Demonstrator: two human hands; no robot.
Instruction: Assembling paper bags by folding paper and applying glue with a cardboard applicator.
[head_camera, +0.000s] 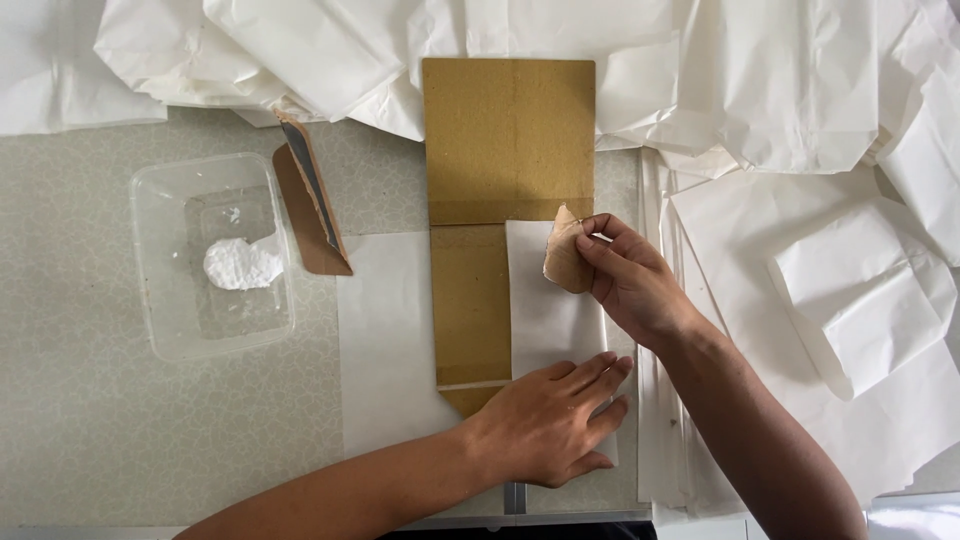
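My left hand (548, 420) lies flat, fingers together, pressing down a white paper sheet (385, 340) near its lower edge. A brown cardboard board (508, 135) lies on the sheet, with a narrower brown strip (470, 300) below it that the paper is folded against. My right hand (628, 278) pinches a small brown cardboard scrap (564, 257) between thumb and fingers, held at the folded white flap (545, 310) just below the board's lower right corner.
A clear plastic tub (160, 300) holding a lump of white paste (241, 264) sits at the left. A brown cardboard scraper (312, 205) leans beside it. Folded white paper bags (870, 280) are stacked right, and crumpled white sheets (330, 50) cover the far side.
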